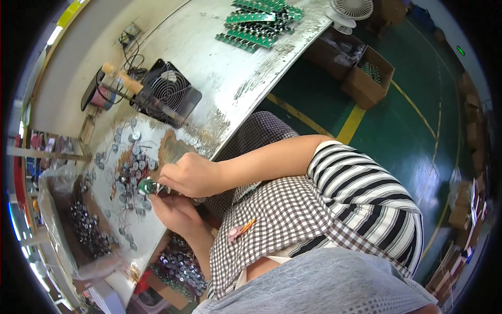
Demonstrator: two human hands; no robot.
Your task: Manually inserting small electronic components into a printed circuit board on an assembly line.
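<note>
In front of my body, both my hands meet over the bench edge around one small part. My left hand [178,213] is closed on it from below, its fingertips against the part's underside. From above, my right hand [191,174] pinches at the same place with thumb and forefinger. The part is a small green circuit board piece [147,186] with a pale, shiny bit beside it; fingers cover much of it. Just beyond the hands lie many small round silver motors [137,166] with thin wires, loosely heaped on the white bench [209,78].
A soldering iron in a stand [123,78] and a black fan [170,89] stand farther along the bench. Green circuit boards [256,26] are stacked at the far end. A plastic-lined box [63,230] holds silver parts; another box of parts [180,267] sits below the bench. Cartons [361,89] stand on the floor.
</note>
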